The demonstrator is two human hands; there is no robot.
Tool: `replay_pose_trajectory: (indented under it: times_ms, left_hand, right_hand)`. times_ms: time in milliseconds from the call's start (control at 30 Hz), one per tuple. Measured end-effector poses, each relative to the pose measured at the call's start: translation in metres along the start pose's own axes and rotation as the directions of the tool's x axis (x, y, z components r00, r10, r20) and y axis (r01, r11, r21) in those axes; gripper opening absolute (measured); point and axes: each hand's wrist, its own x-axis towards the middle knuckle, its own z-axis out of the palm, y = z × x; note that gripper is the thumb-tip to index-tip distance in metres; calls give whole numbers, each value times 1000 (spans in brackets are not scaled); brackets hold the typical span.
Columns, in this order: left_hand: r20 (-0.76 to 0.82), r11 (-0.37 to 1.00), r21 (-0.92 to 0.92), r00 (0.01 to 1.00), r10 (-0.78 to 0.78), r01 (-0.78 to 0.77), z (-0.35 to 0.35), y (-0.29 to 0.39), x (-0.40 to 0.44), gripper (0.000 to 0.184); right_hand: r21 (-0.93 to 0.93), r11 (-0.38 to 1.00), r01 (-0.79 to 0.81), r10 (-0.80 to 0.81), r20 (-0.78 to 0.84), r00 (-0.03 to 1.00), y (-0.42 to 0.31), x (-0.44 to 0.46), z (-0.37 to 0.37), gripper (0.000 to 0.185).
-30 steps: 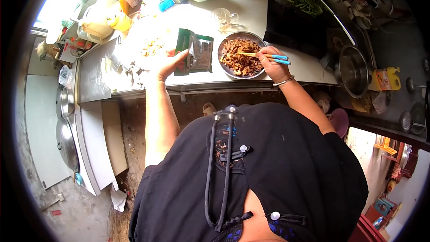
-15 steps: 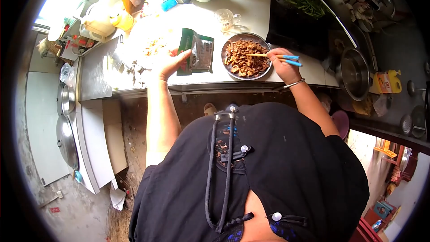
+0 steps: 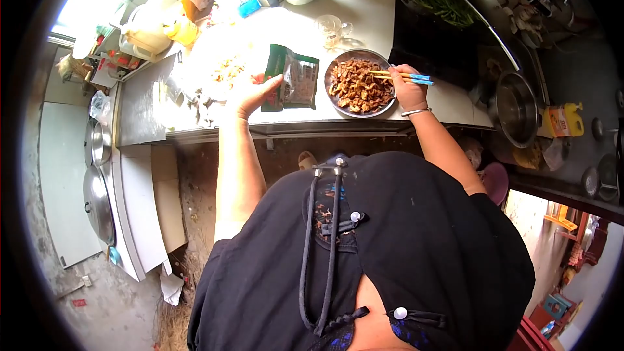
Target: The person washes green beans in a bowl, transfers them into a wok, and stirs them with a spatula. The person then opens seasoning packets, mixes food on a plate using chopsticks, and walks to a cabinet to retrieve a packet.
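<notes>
In the frame's upper centre, the metal bowl [image 3: 329, 88] held brown meat strips [image 3: 361, 88], already cut; the right grip [image 3: 409, 93] pinched chopsticks [image 3: 417, 78] over them. Leftward, the left grip [image 3: 257, 94] pinched a green-edged packet [image 3: 300, 81]; whether emptied, I couldn't tell.

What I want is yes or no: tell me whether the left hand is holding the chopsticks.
No; the right hand holds the chopsticks at the bowl of food, while the left hand holds a green packet.
</notes>
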Motion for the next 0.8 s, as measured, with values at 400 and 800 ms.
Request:
replay_pose_trajectory:
  times_ms: [400, 800]
  left_hand:
    - [35, 1000, -16, 999, 4, -3, -3, -7, 5, 24]
    - [4, 1000, 27, 1000, 11, -11, -6, -6, 3, 25]
  right_hand:
    - [-54, 970, 236, -216, 248, 944, -54, 2, 27, 10]
    - [-119, 987, 104, -81, 185, 979, -68, 15, -15, 6]
